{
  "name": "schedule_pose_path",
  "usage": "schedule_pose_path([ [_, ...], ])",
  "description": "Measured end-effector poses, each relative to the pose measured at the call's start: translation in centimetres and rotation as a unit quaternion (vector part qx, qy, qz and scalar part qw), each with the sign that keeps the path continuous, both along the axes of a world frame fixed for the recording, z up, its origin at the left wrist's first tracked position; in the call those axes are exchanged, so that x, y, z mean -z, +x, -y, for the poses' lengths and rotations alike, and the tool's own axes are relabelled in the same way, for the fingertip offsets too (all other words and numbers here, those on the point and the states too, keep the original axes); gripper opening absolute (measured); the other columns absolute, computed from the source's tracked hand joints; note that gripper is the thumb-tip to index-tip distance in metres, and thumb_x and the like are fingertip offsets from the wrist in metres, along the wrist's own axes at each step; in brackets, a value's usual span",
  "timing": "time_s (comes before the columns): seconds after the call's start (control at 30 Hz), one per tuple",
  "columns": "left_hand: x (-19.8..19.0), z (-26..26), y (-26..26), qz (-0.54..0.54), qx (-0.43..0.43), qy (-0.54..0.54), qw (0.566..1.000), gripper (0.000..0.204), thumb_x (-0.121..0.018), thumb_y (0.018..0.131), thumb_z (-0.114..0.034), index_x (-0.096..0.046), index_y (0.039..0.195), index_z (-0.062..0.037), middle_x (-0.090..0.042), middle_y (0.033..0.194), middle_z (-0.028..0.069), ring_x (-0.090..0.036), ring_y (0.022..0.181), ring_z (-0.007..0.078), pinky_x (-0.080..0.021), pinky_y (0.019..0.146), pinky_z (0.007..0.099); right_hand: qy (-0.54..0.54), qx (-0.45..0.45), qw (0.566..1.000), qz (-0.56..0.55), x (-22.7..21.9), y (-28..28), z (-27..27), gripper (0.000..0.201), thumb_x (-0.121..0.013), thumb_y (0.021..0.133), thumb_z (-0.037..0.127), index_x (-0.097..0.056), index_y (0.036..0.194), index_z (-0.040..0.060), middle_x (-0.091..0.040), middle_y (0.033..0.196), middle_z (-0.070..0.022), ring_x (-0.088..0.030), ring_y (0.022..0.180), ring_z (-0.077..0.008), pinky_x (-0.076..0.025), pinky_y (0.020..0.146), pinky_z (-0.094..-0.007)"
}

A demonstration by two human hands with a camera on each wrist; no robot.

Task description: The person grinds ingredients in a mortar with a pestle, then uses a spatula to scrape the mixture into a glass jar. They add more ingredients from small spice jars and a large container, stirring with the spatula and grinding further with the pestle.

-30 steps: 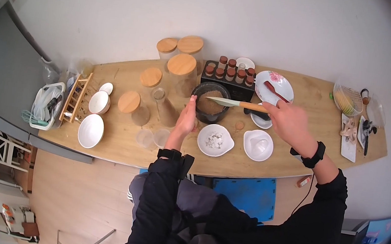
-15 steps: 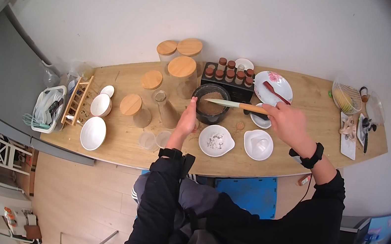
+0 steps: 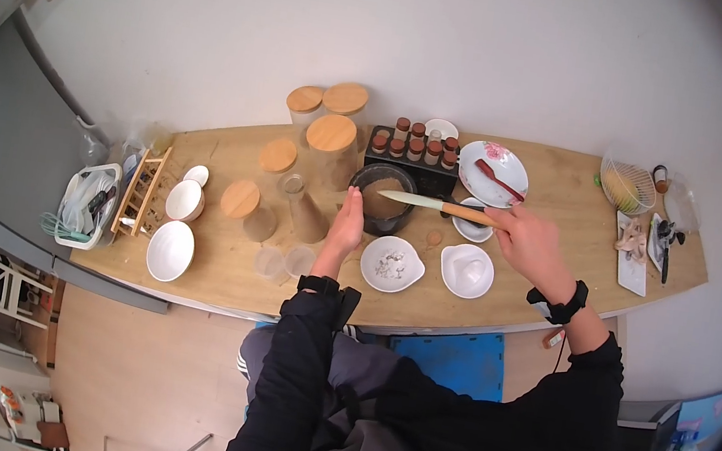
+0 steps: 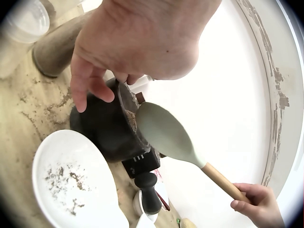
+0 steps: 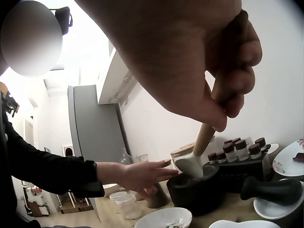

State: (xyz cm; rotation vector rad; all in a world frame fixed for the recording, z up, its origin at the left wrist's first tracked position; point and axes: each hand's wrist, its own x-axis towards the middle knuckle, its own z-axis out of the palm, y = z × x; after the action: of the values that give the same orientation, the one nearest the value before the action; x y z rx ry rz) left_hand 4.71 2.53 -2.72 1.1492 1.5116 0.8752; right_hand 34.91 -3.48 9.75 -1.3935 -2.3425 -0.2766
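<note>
In the head view my right hand [image 3: 529, 242] grips the wooden handle of a pale green silicone spoon [image 3: 400, 197]. The spoon's head overlaps the mouth of a black mortar [image 3: 387, 226]; in the left wrist view this spoon head [image 4: 164, 130] sits at the rim, tilted. Brown powder [image 3: 380, 202] covers the mortar's inside. My left hand [image 3: 344, 230] is against the mortar's left side, its fingers extended and loosely bent. A black pestle [image 5: 268, 189] lies across a small white dish [image 5: 259, 209] to the right of the mortar.
In front stand a spouted white bowl [image 3: 409, 274] with crumbs and another white bowl [image 3: 468, 271]. Wood-lidded jars [image 3: 332, 134] are left of the mortar, a black spice rack [image 3: 423, 177] behind it. A flowered plate [image 3: 507, 168] holds a red utensil [image 3: 498, 180].
The head view has shifted slightly. Relative to the mortar, the spoon and both hands stay nearly where they were.
</note>
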Motion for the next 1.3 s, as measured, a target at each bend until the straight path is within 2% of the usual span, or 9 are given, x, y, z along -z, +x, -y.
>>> schedule_pose_path([
  [0.17,-2.0,1.0,0.4,0.02,-0.014,-0.052,0.998,0.067,-0.02,0.095,-0.057,-0.019,0.149,-0.0164,-0.04,0.141,0.006,-0.056,0.074,0.0202,-0.051,0.056,0.0344,-0.05,0.028,0.998,-0.012,1.3,1.4,1.6,0.033,-0.064,0.077,0.013,-0.066,0.11,0.0184,-0.059,0.074,-0.006,-0.06,0.064,-0.0262,-0.046,0.054,-0.0376],
  [0.27,-1.2,0.4,0.5,0.009,-0.026,-0.054,0.998,0.066,-0.022,0.095,-0.057,-0.02,0.149,-0.0199,-0.046,0.134,0.0048,-0.045,0.057,0.0161,-0.049,0.055,0.0334,-0.085,0.059,0.99,-0.092,2.4,2.9,1.7,0.032,-0.063,0.081,0.015,-0.065,0.113,0.0173,-0.06,0.074,-0.0065,-0.059,0.063,-0.0249,-0.046,0.054,-0.0361],
  [0.43,0.3,0.1,0.5,0.004,-0.024,-0.023,0.999,0.064,-0.023,0.094,-0.057,-0.017,0.149,-0.0234,-0.044,0.135,0.0059,-0.051,0.062,0.0184,-0.051,0.056,0.0337,-0.212,0.129,0.913,-0.324,6.2,9.4,0.0,0.029,-0.061,0.088,0.019,-0.062,0.116,0.0104,-0.059,0.07,-0.0023,-0.054,0.058,-0.0129,-0.042,0.052,-0.0279],
  [0.53,-1.1,0.3,0.9,0.024,-0.018,-0.075,0.997,0.064,-0.024,0.094,-0.056,-0.014,0.149,-0.0254,-0.039,0.141,0.0058,-0.054,0.063,0.0198,-0.052,0.057,0.0343,-0.29,0.166,0.799,-0.5,7.0,10.4,-1.2,0.026,-0.06,0.089,0.021,-0.061,0.111,0.0064,-0.052,0.066,0.0026,-0.046,0.052,-0.0052,-0.036,0.045,-0.0219],
  [0.63,-1.5,0.2,0.7,0.036,-0.024,-0.086,0.995,0.064,-0.025,0.094,-0.056,-0.013,0.149,-0.0265,-0.038,0.142,0.0062,-0.056,0.063,0.021,-0.053,0.056,0.0343,-0.327,0.172,0.723,-0.584,9.6,10.9,-3.6,0.016,-0.059,0.089,0.021,-0.06,0.098,0.0079,-0.048,0.062,0.0046,-0.039,0.045,-0.0026,-0.027,0.038,-0.0193],
  [0.83,-1.4,0.1,0.9,0.036,-0.037,-0.078,0.996,0.062,-0.025,0.095,-0.055,-0.015,0.149,-0.0258,-0.043,0.136,0.0069,-0.057,0.062,0.0208,-0.053,0.053,0.0327,-0.317,0.22,0.683,-0.621,14.9,10.9,-9.9,0.014,-0.058,0.09,0.024,-0.055,0.084,0.0112,-0.045,0.06,0.0052,-0.036,0.04,-0.0039,-0.024,0.032,-0.0216],
  [1.03,-0.8,0.3,1.0,0.011,-0.045,-0.049,0.998,0.06,-0.026,0.095,-0.053,-0.019,0.148,-0.0248,-0.048,0.132,0.0075,-0.055,0.059,0.0185,-0.052,0.049,0.0326,-0.347,0.223,0.689,-0.596,18.3,10.9,-12.9,0.015,-0.057,0.089,0.025,-0.056,0.087,0.0105,-0.048,0.061,0.0028,-0.036,0.04,-0.0057,-0.025,0.032,-0.023],
  [1.13,-1.0,0.4,0.7,0.029,-0.046,-0.052,0.997,0.06,-0.026,0.095,-0.053,-0.02,0.148,-0.0244,-0.05,0.129,0.0071,-0.054,0.057,0.0178,-0.052,0.049,0.0324,-0.333,0.213,0.651,-0.648,19.4,10.7,-13.4,0.016,-0.057,0.089,0.026,-0.056,0.087,0.0095,-0.05,0.061,0.0015,-0.037,0.039,-0.0065,-0.026,0.033,-0.0236],
  [1.3,-1.3,0.6,0.7,0.026,-0.041,-0.047,0.998,0.059,-0.027,0.095,-0.052,-0.021,0.147,-0.0239,-0.053,0.122,0.0073,-0.052,0.056,0.017,-0.051,0.048,0.0322,-0.31,0.242,0.683,-0.615,19.4,10.3,-13.1,0.023,-0.055,0.091,0.029,-0.053,0.078,0.0093,-0.048,0.057,0.0013,-0.038,0.039,-0.007,-0.027,0.032,-0.0241],
])
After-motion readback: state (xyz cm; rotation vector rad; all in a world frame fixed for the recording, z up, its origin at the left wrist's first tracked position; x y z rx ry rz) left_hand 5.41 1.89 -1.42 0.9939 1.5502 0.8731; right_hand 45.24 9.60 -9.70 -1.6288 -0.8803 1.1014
